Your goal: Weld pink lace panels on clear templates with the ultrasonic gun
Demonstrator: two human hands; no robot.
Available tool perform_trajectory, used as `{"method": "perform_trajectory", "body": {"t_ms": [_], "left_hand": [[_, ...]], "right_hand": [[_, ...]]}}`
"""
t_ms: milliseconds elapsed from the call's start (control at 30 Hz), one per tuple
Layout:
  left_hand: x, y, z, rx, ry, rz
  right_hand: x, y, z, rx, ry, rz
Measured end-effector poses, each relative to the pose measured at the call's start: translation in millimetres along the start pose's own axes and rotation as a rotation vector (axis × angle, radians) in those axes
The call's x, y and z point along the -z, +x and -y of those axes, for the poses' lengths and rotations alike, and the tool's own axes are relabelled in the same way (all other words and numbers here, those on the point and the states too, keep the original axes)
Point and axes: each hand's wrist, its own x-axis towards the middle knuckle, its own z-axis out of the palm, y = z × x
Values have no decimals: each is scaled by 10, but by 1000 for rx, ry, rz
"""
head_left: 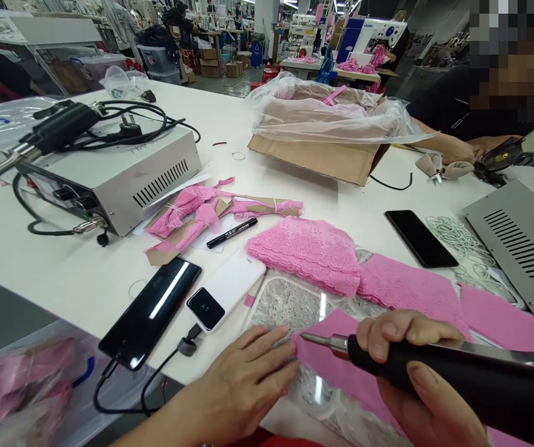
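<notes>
My right hand point(423, 372) is wrapped round a black handheld welding tool point(457, 379) with a pointed metal tip. The tip is over the left edge of a pink fabric piece point(336, 347); whether it touches cannot be made out. Flat beside that edge lies my left hand point(243, 379), fingers stretched out, their tips close to the metal point. Under the fabric is a grey speckled board point(290, 298) with a clear cover. Behind it sit a stack of pink lace pieces point(308, 251) and a pile of pink fabric pieces point(411, 288).
Left of my hands are a black phone point(150, 310) and a white power bank point(230, 288), cabled. A marker point(232, 233), pink straps point(187, 211), grey boxes point(122, 180) and a plastic-lined carton point(313, 155) stand around. Another person's arm point(448, 146) is at far right.
</notes>
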Motion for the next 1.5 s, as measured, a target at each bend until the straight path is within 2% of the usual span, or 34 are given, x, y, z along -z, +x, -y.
{"method": "perform_trajectory", "body": {"t_ms": [367,600,733,867,933,1000,1100,1500], "left_hand": [[11,4,13,-7,-7,-6],[65,25,7,-19,9,40],[84,44,25,-19,59,15],[-90,53,152,-105,91,-206],[-195,80,224,-148,108,-245],[-261,124,271,-176,131,-183],[-278,196,285,-202,155,-99],[-270,227,312,-235,190,-48]], "right_hand": [[-23,-52,-34,-18,-11,80],[5,-57,-105,10,-12,105],[77,15,-26,32,16,-8],[378,110,98,95,4,-196],[559,132,140,141,-18,-282],[695,132,155,179,-28,-336],[772,105,132,195,-28,-345],[693,118,36,160,-7,-287]]}}
